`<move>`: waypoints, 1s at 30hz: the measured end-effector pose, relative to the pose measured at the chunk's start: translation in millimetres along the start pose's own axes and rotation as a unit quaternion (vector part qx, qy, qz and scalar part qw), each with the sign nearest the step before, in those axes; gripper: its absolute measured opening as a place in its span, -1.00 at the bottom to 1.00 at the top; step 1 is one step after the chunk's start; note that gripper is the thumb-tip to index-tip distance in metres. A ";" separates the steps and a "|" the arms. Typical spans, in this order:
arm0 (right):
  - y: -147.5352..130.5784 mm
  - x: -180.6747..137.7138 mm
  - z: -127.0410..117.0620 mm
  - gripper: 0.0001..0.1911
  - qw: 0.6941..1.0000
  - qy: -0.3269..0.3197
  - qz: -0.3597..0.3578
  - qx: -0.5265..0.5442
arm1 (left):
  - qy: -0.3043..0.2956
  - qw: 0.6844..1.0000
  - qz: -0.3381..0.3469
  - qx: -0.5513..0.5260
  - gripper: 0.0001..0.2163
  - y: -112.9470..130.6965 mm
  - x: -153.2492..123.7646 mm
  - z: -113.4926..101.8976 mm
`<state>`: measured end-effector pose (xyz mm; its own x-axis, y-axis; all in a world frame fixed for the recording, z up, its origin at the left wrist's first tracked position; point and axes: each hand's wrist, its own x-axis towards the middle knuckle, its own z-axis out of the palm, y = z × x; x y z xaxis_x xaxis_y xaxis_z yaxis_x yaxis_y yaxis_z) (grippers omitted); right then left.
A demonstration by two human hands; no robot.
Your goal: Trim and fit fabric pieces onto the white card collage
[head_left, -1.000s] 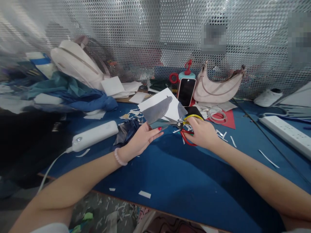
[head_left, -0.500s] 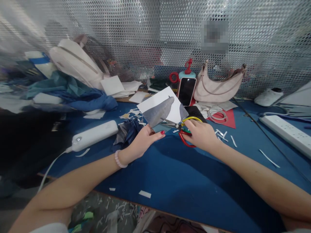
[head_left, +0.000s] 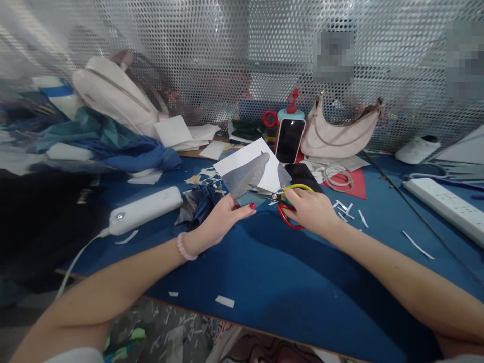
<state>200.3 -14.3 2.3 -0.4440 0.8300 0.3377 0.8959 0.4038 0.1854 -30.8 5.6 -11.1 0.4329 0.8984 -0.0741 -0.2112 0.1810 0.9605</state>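
Compared with a second ago, the scissors (head_left: pixel 275 196) sit slightly further left and their blades look closer together against the lower edge of the printed sheet (head_left: pixel 247 171), where they had looked more spread; the sheet itself has barely shifted. That suggests, as a judgement, a cut being worked in small bites along that edge, though the exact line of it is too small to tell. The left hand (head_left: pixel 219 222) pinches the sheet's lower corner between thumb and fingers, while the right hand (head_left: pixel 312 206) is closed around the scissors' loops. The sheet, at the centre of the frame above the counter (head_left: pixel 302 282), is thin and flat, with a smooth white ground and a mottled grey, tapering, rounded-headed shape across it. The scissors have dark metal blades and glossy curved handles, one yellow, one red. Beneath and around the sheet lie slim, crisp paper strips (head_left: pixel 344 209), some curling, on the counter's matte blue surface. Left of centre, a dark crumpled fabric (head_left: pixel 198 204) lies in soft folds beside a rounded white device (head_left: pixel 147 209) with a cord. At the top of the frame, a shiny metallic panel (head_left: pixel 212 60) is pierced by small round holes.
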 end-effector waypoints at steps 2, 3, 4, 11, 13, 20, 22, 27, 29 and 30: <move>0.8 0.1 1.4 -0.79 1.000 -0.003 0.001 0.001 | 0.000 1.000 -0.004 0.003 -0.55 1.4 0.0 0.7; 1.0 0.3 1.9 -0.79 1.000 -0.005 0.002 0.002 | 0.002 1.000 -0.004 0.004 -0.56 2.4 0.0 1.3; 1.2 0.5 2.3 -0.79 1.000 -0.007 0.003 0.002 | 0.006 1.000 -0.005 0.004 -0.58 3.4 0.1 1.8; -0.2 2.9 -3.5 -0.73 1.000 -0.008 0.017 -0.004 | 0.033 0.999 -0.007 -0.012 -0.75 4.0 3.0 0.5; -0.9 3.0 -5.0 -0.71 1.000 -0.006 0.021 -0.008 | 0.041 0.999 -0.007 -0.015 -0.76 3.3 3.7 -0.2; -3.7 2.3 -0.7 -0.71 1.000 -0.007 0.011 -0.011 | 0.039 0.999 -0.014 -0.016 -0.75 6.0 -0.4 5.5; -4.3 2.3 -0.1 -0.71 1.000 -0.007 0.007 -0.012 | 0.039 0.999 -0.014 -0.017 -0.74 5.7 -1.6 6.7; -5.6 2.4 -1.8 -0.72 1.000 -0.011 0.002 -0.020 | 0.043 0.999 -0.007 -0.019 -0.68 3.8 -2.3 7.2; -5.9 2.5 -2.8 -0.74 1.000 -0.013 0.001 -0.024 | 0.041 0.999 -0.005 -0.017 -0.68 3.8 -2.3 6.9; -6.0 2.5 -3.3 -0.74 1.000 -0.015 0.000 -0.026 | 0.039 0.999 -0.004 -0.015 -0.67 3.9 -2.3 6.7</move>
<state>193.7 -15.9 5.1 -0.4419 0.8418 0.3100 0.8937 0.3834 0.2330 -26.7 1.6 -5.5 0.3653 0.9250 -0.1045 -0.2347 0.2001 0.9513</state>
